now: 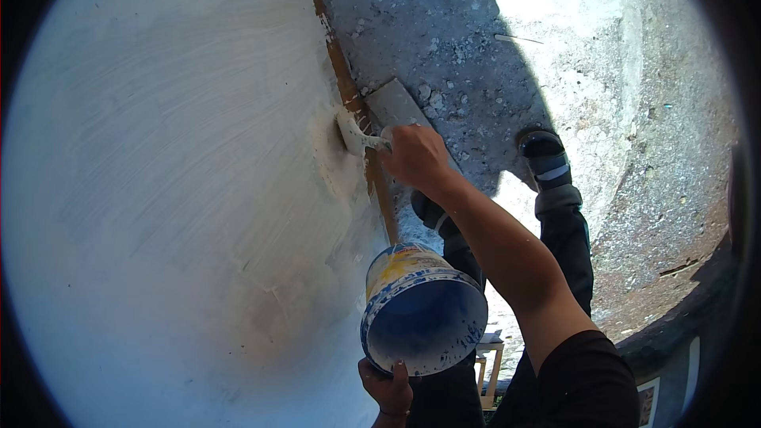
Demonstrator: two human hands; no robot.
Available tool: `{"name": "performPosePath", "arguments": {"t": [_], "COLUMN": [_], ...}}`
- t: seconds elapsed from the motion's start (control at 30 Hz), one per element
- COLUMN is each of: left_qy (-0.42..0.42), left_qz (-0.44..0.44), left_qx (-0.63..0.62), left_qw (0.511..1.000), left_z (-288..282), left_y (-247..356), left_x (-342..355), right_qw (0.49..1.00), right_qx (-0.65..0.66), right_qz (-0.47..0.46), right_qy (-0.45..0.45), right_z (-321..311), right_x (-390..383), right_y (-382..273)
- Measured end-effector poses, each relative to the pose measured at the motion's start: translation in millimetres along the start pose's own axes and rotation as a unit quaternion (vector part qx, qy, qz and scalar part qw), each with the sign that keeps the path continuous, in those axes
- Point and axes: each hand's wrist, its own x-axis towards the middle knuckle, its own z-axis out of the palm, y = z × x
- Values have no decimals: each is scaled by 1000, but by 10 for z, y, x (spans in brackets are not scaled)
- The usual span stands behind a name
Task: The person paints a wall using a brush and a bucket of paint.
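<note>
R hand (416, 154) clenched round handle of a broad-headed hand tool (354, 133); fingers curled in, grip closed. Tool head pale, smeared w/ whitish matl., lies at lower edge of wall (174, 150), by brown strip (337, 63); exact tool type unclear, head too coated to tell. L hand (387, 388) grasping bucket (404, 263) at near rim: thumb shows at rim, other fingers partly hidden, so their exact placement can't be told. Bucket tilted, mouth twd. viewer; outside blue/white/yellow, rim spattered blue, inside bluish w/ whitish coat & dark flecks at R side. Bucket pos.: below tool in view, just beside wall, in front of legs. Wall surf. whitish-grey, w/ curved streaks & a darker patch low down. Brown strip runs along wall/ground boundary, partly smeared pale. Grey flat board (399, 101) on ground (634, 103) next to strip, partly behind R hand. Ground rough, speckled, part in shadow, part in bright sun; thin pale stick (519, 38) near shadow edge. Dark trousers (567, 226), dark shoes (541, 144), short dark sleeve (587, 380) on R arm. Small wooden frame (495, 361) btwn. legs, mostly hidden.
</note>
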Motion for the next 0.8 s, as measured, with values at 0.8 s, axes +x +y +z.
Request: {"name": "performPosePath", "arguments": {"t": [0.8], "left_qy": [-30], "left_qz": [33], "left_qx": [-256], "left_qw": [966], "left_z": [594], "left_y": [810], "left_x": [337], "right_qw": [952], "right_qx": [-273], "right_qz": [-115], "right_qy": [-77], "right_z": [-2201], "right_x": [-1978], "right_y": [-990]}}
